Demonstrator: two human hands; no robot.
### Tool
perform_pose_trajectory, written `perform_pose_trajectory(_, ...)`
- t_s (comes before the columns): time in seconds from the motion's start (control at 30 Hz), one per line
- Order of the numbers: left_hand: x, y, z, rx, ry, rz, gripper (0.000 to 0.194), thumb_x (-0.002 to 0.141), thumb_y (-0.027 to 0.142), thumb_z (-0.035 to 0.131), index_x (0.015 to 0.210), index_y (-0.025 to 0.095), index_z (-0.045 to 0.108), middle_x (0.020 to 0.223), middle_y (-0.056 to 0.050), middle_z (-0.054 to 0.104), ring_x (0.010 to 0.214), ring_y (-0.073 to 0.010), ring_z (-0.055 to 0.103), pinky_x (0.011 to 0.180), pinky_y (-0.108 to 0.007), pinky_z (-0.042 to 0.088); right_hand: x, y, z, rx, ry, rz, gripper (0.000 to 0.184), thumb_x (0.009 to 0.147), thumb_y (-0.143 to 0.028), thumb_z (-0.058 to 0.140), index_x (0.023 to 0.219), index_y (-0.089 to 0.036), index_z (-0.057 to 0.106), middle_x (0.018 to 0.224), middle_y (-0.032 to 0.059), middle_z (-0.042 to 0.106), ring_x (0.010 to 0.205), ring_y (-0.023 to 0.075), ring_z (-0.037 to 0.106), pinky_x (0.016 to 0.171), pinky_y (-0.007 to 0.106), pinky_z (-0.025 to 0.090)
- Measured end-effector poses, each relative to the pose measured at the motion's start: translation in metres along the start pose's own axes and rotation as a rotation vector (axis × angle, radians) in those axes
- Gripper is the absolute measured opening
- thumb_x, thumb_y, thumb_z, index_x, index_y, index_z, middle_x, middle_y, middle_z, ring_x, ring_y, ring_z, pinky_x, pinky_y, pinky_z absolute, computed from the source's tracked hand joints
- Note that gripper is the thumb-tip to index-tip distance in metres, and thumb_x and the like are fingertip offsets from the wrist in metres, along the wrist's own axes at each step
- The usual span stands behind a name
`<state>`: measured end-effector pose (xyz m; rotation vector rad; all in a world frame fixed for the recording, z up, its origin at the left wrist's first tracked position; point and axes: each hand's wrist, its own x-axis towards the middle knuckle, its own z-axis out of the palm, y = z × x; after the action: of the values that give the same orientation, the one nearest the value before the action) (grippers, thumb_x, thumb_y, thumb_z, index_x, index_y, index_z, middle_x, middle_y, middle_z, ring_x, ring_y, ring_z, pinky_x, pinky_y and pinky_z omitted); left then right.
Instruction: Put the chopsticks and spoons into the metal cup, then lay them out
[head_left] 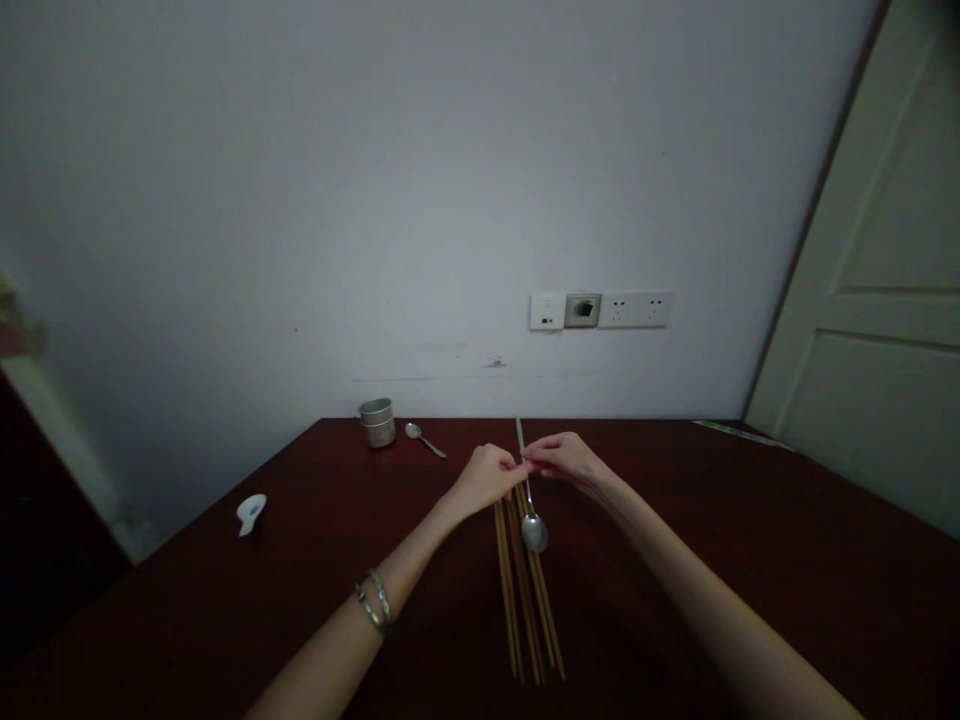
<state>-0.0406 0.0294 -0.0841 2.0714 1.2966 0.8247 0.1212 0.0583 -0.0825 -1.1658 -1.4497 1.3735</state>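
The left hand (pixel 491 475) and the right hand (pixel 570 459) are pinching one metal spoon (pixel 535 533) above the wooden chopsticks (pixel 529 610).

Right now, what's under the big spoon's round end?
Wooden chopsticks run under the big spoon, with the table below. The bits behind its round end are covered, so I can't tell if they touch.

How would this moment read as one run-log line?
left hand: at chopsticks; right hand: on long spoon; table: metal cup, small spoon, white spoon
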Motion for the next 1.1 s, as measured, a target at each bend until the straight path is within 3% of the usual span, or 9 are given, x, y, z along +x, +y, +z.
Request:
perform_pose_trajectory(0.23, 0.017, -0.044, -0.019, -0.137, 0.058, -0.173, 0.039, 0.081, 0.039, 0.037, 0.057, 0.012, 0.053, 0.037, 0.003, 0.046, 0.028, -0.0063, 0.039, 0.033, -0.017, 0.03, -0.003, 0.032, -0.014, -0.017, 0.061, 0.146, 0.011, 0.064, -0.019, 0.069, 0.064, -0.009, 0.066, 0.051, 0.0029, 0.063, 0.04, 0.0034, 0.052, 0.038, 0.009, 0.042)
perform_pose_trajectory(0.57, 0.02, -0.1, -0.024, -0.256, 0.156, -0.367, 0.036, 0.082, 0.034, 0.035, 0.061, 0.011, 0.052, 0.038, 0.003, 0.046, 0.029, -0.0057, 0.038, 0.033, -0.017, 0.028, -0.005, 0.059, -0.012, -0.091, -0.022, 0.29, 0.01, 0.062, -0.016, 0.069, 0.057, -0.009, 0.065, 0.047, 0.0025, 0.062, 0.041, 0.0059, 0.055, 0.039, 0.01, 0.045)
perform_pose_trajectory(0.77, 0.023, -0.116, -0.022, -0.382, 0.164, -0.415, 0.035, 0.082, 0.035, 0.034, 0.063, 0.011, 0.053, 0.039, 0.004, 0.046, 0.029, -0.0054, 0.037, 0.033, -0.017, 0.027, -0.007, 0.059, -0.009, -0.167, -0.055, 0.339, 0.009, 0.061, -0.017, 0.069, 0.056, -0.011, 0.065, 0.049, 0.0019, 0.063, 0.044, 0.0066, 0.057, 0.041, 0.01, 0.046)
perform_pose_trajectory(1.1, 0.023, -0.13, -0.02, -0.389, 0.165, -0.438, 0.034, 0.081, 0.034, 0.035, 0.064, 0.011, 0.053, 0.039, 0.003, 0.046, 0.028, -0.0053, 0.037, 0.033, -0.017, 0.026, -0.012, 0.047, 0.0, -0.262, -0.064, 0.353, 0.017, 0.057, -0.014, 0.071, 0.044, -0.011, 0.061, 0.04, 0.0, 0.059, 0.037, 0.0058, 0.052, 0.039, 0.011, 0.043)
